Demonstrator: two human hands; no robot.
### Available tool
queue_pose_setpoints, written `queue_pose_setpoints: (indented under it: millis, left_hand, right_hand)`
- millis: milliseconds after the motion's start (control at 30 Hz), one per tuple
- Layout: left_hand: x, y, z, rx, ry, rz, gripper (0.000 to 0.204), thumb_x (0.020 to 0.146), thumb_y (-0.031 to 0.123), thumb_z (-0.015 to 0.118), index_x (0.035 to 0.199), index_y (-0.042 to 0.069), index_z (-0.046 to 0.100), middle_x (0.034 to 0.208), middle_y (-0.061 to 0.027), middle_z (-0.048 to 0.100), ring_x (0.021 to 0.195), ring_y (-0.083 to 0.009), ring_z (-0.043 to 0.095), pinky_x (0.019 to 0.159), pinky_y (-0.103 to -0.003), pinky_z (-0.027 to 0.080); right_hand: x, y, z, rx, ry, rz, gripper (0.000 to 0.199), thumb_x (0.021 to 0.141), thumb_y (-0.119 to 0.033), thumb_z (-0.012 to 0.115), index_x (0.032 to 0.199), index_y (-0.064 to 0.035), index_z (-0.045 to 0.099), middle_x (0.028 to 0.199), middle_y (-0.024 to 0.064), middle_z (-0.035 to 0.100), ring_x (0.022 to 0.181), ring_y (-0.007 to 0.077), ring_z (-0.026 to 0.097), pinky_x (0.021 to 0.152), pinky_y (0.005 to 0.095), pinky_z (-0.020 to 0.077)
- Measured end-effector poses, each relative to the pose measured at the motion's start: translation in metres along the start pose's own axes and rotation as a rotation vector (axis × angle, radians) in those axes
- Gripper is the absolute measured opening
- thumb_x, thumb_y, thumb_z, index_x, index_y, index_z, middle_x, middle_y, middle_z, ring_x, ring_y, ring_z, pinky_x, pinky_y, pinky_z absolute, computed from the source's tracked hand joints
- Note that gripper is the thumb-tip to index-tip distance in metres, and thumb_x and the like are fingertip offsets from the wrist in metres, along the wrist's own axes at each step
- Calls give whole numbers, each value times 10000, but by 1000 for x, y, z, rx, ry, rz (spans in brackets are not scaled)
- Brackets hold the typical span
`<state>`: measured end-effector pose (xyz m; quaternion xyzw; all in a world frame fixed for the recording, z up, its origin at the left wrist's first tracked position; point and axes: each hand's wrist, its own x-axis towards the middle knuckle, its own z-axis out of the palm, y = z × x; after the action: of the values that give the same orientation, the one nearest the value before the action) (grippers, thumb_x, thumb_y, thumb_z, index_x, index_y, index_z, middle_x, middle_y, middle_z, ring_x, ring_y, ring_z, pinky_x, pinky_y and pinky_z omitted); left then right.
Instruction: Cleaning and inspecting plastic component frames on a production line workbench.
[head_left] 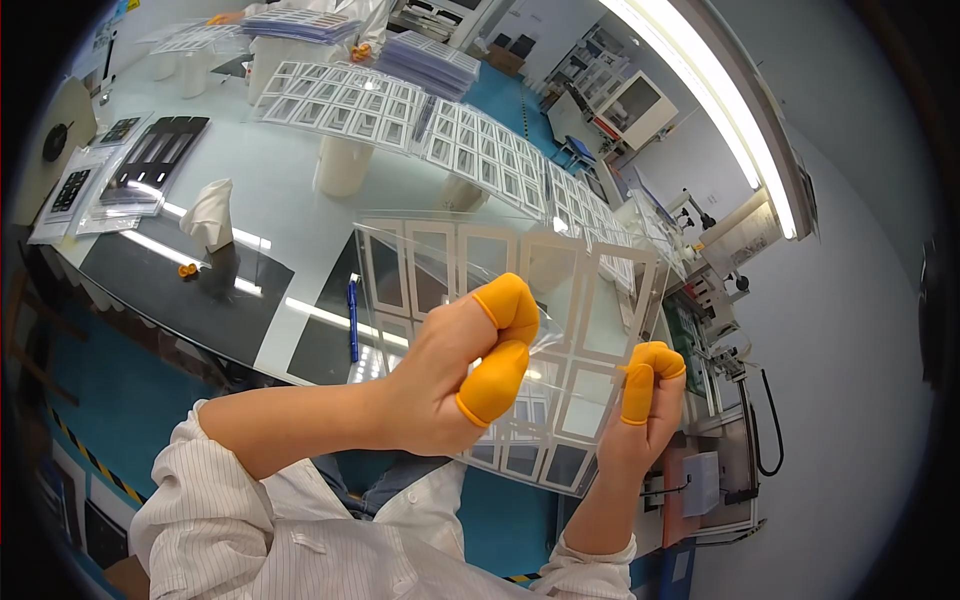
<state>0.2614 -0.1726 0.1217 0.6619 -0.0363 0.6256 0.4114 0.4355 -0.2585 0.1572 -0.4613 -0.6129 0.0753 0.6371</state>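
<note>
I hold up a clear plastic sheet carrying a grid of white-framed rectangular pieces. My left hand, with orange finger cots on thumb and forefinger, pinches the sheet near its middle. My right hand, also wearing orange cots, grips the sheet's right edge. The sheet hangs in front of me, above the table edge. Both forearms wear white striped sleeves.
A pale worktable holds a blue pen, a crumpled white cloth, black trays in clear bags, white cups and long rows of similar sheets. Another person's hands with orange cots work at the far end. Machines stand at right.
</note>
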Motion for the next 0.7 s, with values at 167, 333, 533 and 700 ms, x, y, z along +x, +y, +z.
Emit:
queue_pose_setpoints:
  millis: [167,333,533,700]
  left_hand:
    - [-9,12,-6,543,-258,-166,237,773,194,630,605,70,517,540,-49,434,458,-199,426,440,-297,327]
    - [-101,21,-43,511,-741,-785,268,828,209,544,627,32,568,551,-125,531,472,-270,478,474,-317,359]
    - [-285,36,-176,-40,229,-1786,512,924,434,359,514,126,376,480,-3,339,373,-111,274,373,-257,190]
    - [-357,33,-237,111,468,-2048,491,881,470,431,516,142,409,492,-21,388,389,-146,339,390,-244,248]
  right_hand:
    - [18,20,-12,-180,-20,-111,88,901,-98,512,942,-20,509,818,2,495,714,48,421,670,175,341]
    - [71,12,-56,-105,253,-123,136,902,-105,508,984,-4,548,828,16,523,736,79,460,714,212,402]
    - [127,-41,-65,156,376,-248,144,870,-54,489,968,37,542,828,67,517,763,115,479,781,236,414]
    - [142,-63,-65,140,478,-321,181,846,-32,460,985,64,526,859,87,520,793,129,502,833,233,419]
